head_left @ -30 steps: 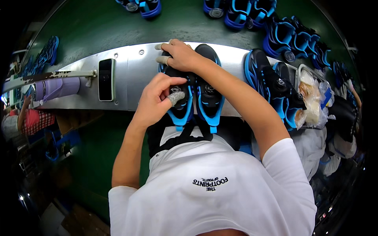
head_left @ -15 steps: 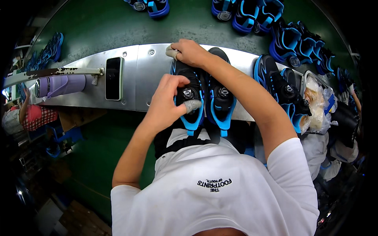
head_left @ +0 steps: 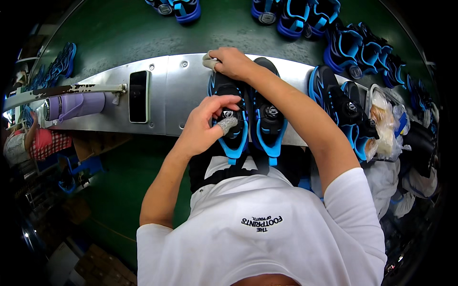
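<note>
Thumb and forefinger of the left hand (head_left: 202, 124) have drawn closer together around the dial (head_left: 228, 113) on a black-and-blue shoe (head_left: 240, 115), a gap still between them; that shoe lies on the metal desk (head_left: 179, 90), its heel past the near edge. The right hand (head_left: 231, 63) covers the toe, so its grip cannot be told, and the forearm (head_left: 298, 106) hides part of the mate shoe (head_left: 270, 126). Beyond, a green surface (head_left: 210, 31) carries more shoes (head_left: 293, 21). At far left another person (head_left: 43, 144) shows only partly. Bare metal runs from shoe to phone (head_left: 139, 97).
</note>
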A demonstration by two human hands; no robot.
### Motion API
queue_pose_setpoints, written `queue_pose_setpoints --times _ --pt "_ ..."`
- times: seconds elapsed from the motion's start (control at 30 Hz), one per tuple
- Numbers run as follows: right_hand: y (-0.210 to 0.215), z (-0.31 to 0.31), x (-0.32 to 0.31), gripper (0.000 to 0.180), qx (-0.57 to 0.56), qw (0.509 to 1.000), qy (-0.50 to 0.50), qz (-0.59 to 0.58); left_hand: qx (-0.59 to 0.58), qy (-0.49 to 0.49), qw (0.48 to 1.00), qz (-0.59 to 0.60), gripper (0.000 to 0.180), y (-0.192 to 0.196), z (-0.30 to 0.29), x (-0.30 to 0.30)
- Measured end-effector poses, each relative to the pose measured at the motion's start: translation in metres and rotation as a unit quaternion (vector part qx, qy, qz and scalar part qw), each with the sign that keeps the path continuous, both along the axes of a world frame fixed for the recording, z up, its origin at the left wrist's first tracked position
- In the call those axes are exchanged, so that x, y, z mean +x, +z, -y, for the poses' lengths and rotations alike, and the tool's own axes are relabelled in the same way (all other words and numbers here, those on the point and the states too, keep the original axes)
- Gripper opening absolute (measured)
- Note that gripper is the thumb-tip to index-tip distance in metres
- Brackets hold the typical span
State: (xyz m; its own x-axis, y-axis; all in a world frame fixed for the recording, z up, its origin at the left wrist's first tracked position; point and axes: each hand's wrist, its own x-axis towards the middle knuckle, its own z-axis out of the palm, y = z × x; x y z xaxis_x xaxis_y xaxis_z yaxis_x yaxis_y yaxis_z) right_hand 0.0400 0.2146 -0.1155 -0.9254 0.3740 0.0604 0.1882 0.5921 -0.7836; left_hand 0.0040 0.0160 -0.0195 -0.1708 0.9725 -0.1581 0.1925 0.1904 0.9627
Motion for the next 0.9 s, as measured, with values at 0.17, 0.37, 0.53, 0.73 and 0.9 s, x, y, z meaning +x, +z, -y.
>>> queue_pose_setpoints --times 0.17,0.37,0.53,0.73,0.9 --pt "-0.005 -0.001 -0.002 0.033 -0.018 1.000 -0.001 -0.025 -0.023 -0.077 0.997 -0.001 0.048 0.006 0.002 -0.008" --pt "-0.001 -0.002 -0.002 0.033 -0.020 1.000 0.002 -0.013 0.022 0.038 0.992 -0.118 0.040 0.002 0.005 0.011" --pt "-0.003 -0.002 0.002 0.033 0.010 0.999 -0.010 -0.039 0.011 -0.009 0.999 -0.050 0.036 0.006 0.006 0.003" --pt "0.088 -0.032 0.078 0.034 -0.053 0.996 -0.068 -0.007 0.047 0.004 0.984 -0.174 0.026 0.047 0.033 0.048" --pt "0.113 -0.001 0.172 0.043 -0.191 0.978 0.080 0.014 0.031 -0.190 0.918 -0.346 0.061 0.046 0.041 0.072"
